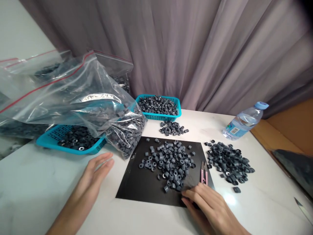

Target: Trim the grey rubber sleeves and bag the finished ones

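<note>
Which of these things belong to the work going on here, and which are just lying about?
Likely part of the work:
gray pieces by the right hand
black mat under them
near blue basket and front clear bag, by the left hand
far blue basket, holding similar pieces

Probably just lying about:
water bottle
pink-handled snips, though their use is unclear

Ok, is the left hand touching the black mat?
Apart: the head view shows a strip of white tabletop between the left hand and the black mat.
</note>
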